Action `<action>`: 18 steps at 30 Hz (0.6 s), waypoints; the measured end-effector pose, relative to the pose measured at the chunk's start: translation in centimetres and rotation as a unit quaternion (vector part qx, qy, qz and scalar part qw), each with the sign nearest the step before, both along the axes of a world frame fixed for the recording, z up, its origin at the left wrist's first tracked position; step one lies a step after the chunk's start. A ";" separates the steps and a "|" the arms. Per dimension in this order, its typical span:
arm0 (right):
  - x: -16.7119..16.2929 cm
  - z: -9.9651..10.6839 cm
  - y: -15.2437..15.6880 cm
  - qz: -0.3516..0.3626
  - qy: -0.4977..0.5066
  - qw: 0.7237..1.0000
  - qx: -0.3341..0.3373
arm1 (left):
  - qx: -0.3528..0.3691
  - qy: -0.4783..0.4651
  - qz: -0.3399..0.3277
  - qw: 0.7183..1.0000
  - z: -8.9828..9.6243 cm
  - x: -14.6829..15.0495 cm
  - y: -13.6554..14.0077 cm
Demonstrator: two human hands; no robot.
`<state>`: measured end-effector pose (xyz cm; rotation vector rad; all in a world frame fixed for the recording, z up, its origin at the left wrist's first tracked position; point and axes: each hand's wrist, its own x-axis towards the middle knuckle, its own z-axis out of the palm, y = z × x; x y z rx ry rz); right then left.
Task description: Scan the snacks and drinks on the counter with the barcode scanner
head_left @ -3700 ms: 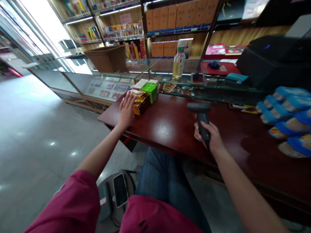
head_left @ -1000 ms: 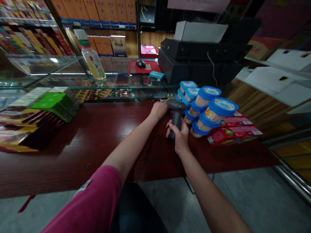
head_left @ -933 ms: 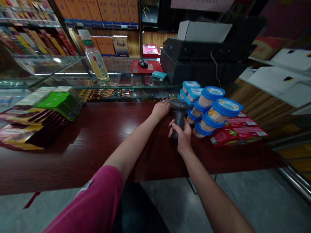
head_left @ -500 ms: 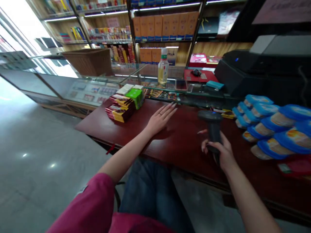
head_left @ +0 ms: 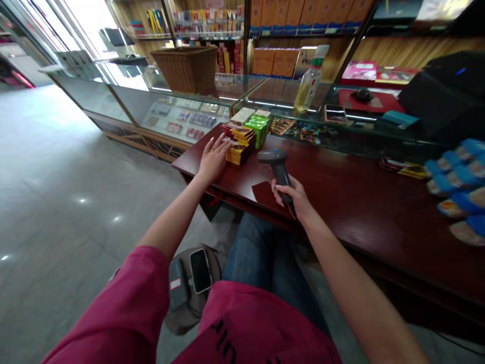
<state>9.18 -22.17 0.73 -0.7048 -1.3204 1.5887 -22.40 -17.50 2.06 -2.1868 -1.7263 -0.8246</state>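
Observation:
My right hand grips a black handheld barcode scanner by its handle, held above the dark red wooden desk. With fingers spread, my left hand is at the left side of a stack of yellow and dark red packets. Its fingertips are at the stack's edge; whether they touch it I cannot tell. Green packs stand right behind that stack, and white boxes lie beside them.
Blue-lidded tubs are piled at the desk's right. On the glass counter behind stand a bottle, a phone and a wicker basket. A stool by my left leg bears another phone.
My left hand has moved left from the bare desk to the packet stack. My right hand has carried the scanner left, nearer the stack. The view has turned left and down.

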 end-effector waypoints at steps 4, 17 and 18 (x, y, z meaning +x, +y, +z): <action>0.5 -0.2 0.0 -0.019 0.007 1.000 -0.015 | 0.031 -0.034 -0.013 0.999 -0.8 -0.1 0.2; 9.6 -0.1 0.2 -0.179 0.007 0.984 -0.001 | -0.038 -0.433 -0.118 0.893 0.8 14.9 3.8; 10.9 -0.1 0.1 -0.187 0.003 0.982 -0.004 | -0.062 -0.479 -0.127 0.866 0.7 16.6 4.7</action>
